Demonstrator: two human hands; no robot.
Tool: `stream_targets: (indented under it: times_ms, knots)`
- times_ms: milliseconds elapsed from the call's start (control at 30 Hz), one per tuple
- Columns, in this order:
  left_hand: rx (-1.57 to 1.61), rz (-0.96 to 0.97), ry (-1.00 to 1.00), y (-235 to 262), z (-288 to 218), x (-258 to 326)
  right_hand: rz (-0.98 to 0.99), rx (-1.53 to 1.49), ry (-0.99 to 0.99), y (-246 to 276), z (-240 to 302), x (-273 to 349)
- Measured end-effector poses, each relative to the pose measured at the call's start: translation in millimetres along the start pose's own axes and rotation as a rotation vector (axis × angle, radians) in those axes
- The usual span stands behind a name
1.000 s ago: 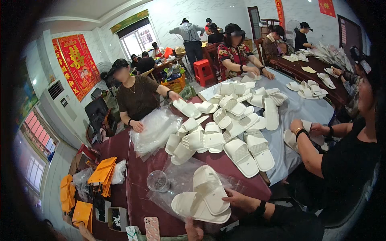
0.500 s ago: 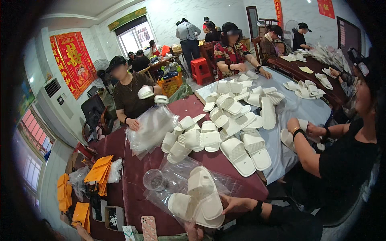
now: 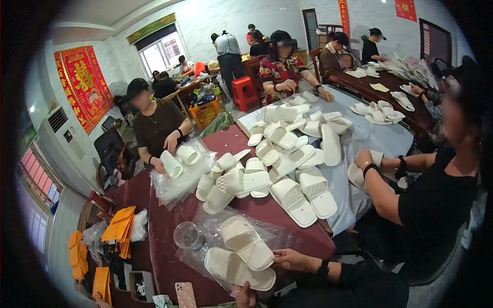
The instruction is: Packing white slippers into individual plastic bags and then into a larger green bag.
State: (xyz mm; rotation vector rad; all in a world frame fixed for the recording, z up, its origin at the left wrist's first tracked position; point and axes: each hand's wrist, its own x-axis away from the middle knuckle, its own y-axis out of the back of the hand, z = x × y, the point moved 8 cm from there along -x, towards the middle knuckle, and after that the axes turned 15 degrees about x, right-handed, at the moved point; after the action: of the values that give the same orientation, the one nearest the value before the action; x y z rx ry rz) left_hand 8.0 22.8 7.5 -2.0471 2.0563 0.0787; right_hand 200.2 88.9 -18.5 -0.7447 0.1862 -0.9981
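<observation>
A pair of white slippers lies on clear plastic bags [image 3: 287,237] near me. My right hand [image 3: 297,260], with a black band at its wrist, grips the end of the upper slipper [image 3: 241,236] between thumb and fingers. Its sole partly overlaps the lower slipper [image 3: 226,263]. At the bottom edge my left hand [image 3: 245,295] has its thumb against the lower slipper's near side; its other fingers are mostly hidden. Left of the pair stands a clear round tub [image 3: 188,235] with small things inside.
A heap of white slippers [image 3: 292,154] covers the table's middle. Across from me, a person [image 3: 159,120] handles two slippers over plastic bags [image 3: 182,182]; another [image 3: 426,174] works at the right. Orange bags [image 3: 120,226], a small box [image 3: 141,285] and a phone [image 3: 186,294] lie leftward.
The slippers by my hands have shifted apart a little, showing more of the lower one. The person across has lowered two slippers onto the plastic bags. My view has turned slightly right.
</observation>
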Motion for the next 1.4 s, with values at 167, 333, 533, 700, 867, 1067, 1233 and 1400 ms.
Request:
stream_targets:
  times_ms: [167,333,533,700,867,1067,1233,1400]
  knots:
    - [0.292,-0.179,0.577,-9,12,1,-0.137,0.084,-0.082,-4,8,4]
    - [0.017,-0.157,0.441,24,52,-2,-0.584,0.445,-0.128,3,33,1]
    - [-0.025,-0.131,0.44,31,76,-5,-0.36,0.469,0.058,16,24,-35]
    - [-0.253,-0.152,-0.199,23,28,-9,-0.625,0.577,0.045,27,30,-34]
    - [-0.51,-0.104,-0.406,31,35,-7,-0.578,0.584,0.083,31,18,-45]
    - [0.261,-0.517,0.526,-20,-5,-23,-0.943,0.593,0.313,52,16,-13]
    - [0.304,-0.194,0.868,54,148,7,-0.74,0.466,0.306,22,15,-13]
    - [0.002,0.009,0.441,29,82,-11,-0.627,0.751,0.083,20,22,6]
